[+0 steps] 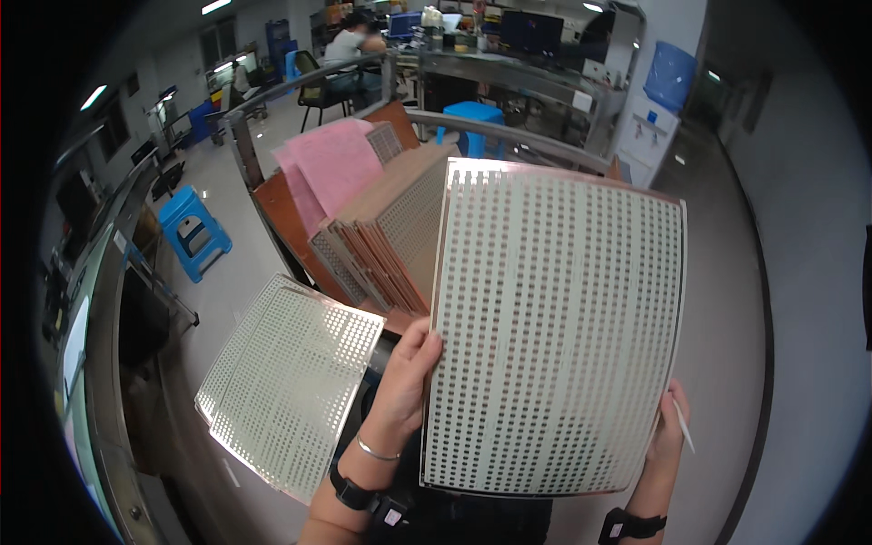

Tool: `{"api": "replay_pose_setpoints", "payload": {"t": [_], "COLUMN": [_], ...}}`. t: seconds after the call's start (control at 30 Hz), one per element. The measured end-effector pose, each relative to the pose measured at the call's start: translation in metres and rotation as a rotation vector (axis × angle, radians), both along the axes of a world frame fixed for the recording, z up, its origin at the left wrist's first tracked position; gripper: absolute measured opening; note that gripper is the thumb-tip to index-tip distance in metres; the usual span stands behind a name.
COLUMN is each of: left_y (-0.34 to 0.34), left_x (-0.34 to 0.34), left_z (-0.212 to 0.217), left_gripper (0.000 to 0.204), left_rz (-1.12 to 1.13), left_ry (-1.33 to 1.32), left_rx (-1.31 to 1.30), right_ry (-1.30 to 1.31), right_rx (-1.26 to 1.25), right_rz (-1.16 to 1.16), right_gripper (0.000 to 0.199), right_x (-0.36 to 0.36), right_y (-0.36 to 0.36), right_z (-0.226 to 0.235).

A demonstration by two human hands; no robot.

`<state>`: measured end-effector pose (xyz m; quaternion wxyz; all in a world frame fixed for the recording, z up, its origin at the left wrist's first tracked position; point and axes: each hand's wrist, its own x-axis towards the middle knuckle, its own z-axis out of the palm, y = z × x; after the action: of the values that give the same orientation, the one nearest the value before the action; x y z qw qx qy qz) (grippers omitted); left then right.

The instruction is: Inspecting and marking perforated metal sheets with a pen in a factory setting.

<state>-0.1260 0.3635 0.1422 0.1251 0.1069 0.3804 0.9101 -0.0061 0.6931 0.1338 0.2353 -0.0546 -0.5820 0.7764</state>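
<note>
Upright in front of me is a large circuit board panel [559, 336], pale green with rows of dark round spots and a thin copper-coloured border. My left hand [413, 368] is closed on its left edge, thumb on the near face. At the lower right edge my right hand [669, 427] grips the panel, its fingers partly hidden behind it. A thin white stick [683, 427] pokes out from the right hand; its other end is out of sight. Left of my left arm lies a small stack of similar shiny panels [291, 391].
Beyond the held panel, a metal-railed cart [245, 150] carries a row of standing panels [386, 236] and pink sheets [331, 163]. Blue stools [193, 232] stand on the floor. A water dispenser [647, 136] is at the back right. A person [350, 54] sits at a far desk.
</note>
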Motion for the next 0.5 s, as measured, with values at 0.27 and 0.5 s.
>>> {"api": "replay_pose_setpoints", "payload": {"t": [0.27,0.5], "left_y": [-0.037,-0.066], "left_x": [0.018,0.014], "left_z": [-0.022,-0.039], "left_gripper": [0.021,0.020], "left_rz": [0.119,0.196], "left_ry": [-0.045,-0.018], "left_rx": [0.057,0.133], "right_ry": [0.024,0.064], "right_rx": [0.138,0.151], "right_rz": [-0.067,-0.042], "right_gripper": [0.019,0.020], "right_x": [-0.024,-0.034], "right_y": [-0.035,-0.060], "right_z": [0.011,0.008]}}
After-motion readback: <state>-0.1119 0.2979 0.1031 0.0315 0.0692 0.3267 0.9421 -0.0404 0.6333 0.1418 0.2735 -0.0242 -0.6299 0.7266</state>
